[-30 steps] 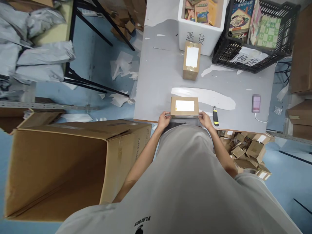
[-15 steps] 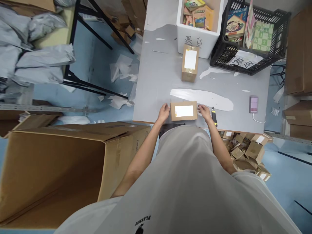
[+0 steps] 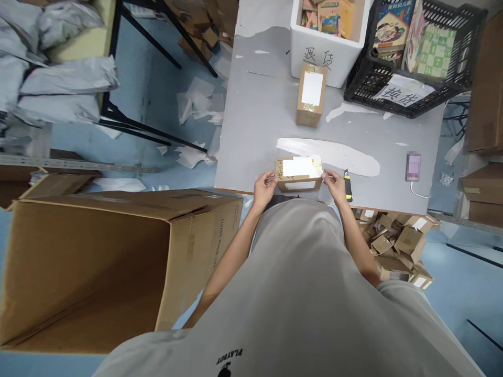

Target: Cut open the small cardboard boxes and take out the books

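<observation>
A gray table (image 3: 251,120) bears a labeled cardboard box (image 3: 299,175) at its near edge, the left hand (image 3: 264,189) and right hand (image 3: 335,187) at opposite ends, their grip impossible to tell from above, a yellow-and-black cutter (image 3: 348,188) beside the right

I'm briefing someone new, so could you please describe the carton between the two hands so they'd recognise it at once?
On the grey table, look to the near edge. There, between the left hand and the right hand, is a small brown carton. Unlike the second carton, by the white bin, it lies crosswise and shows white labels on two faces.
</observation>
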Tool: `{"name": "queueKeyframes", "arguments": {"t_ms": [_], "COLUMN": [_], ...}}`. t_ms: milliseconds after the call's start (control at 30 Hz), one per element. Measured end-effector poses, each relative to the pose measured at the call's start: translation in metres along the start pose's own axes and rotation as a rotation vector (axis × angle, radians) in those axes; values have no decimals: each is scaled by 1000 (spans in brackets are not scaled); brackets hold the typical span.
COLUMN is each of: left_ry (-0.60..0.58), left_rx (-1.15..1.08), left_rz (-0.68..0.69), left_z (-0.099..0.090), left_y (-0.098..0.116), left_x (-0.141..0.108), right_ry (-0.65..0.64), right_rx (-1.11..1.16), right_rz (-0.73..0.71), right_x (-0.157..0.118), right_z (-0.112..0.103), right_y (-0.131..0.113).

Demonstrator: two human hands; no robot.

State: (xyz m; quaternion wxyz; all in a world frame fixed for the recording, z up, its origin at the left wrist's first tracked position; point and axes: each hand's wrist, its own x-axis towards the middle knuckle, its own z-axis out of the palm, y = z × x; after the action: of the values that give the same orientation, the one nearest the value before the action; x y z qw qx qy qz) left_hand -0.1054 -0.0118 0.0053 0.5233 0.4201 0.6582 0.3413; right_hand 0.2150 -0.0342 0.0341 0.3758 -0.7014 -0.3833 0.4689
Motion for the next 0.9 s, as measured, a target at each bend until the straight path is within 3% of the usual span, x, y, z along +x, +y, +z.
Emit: {"name": "queueKeyframes", "arguments": {"t_ms": [267, 567, 800, 900], "left_ry": [-85, -111, -2, 19], "left_rx": [87, 33, -6, 22], "left_rz": [-73, -122, 29, 12], "left_z": [2, 8, 9, 7], "left_y": [-18, -8, -7, -11], "left_x": [-9, -10, -8, -6], "right_ry": [-29, -140, -73, -41], "right_rx": [-142, -170, -178, -208], "right_rz": [94, 11, -114, -127], "right_x": [-4, 6, -2, -6], "right_z": [-3, 1, 6, 7], "right_y": [26, 19, 14, 19]}}
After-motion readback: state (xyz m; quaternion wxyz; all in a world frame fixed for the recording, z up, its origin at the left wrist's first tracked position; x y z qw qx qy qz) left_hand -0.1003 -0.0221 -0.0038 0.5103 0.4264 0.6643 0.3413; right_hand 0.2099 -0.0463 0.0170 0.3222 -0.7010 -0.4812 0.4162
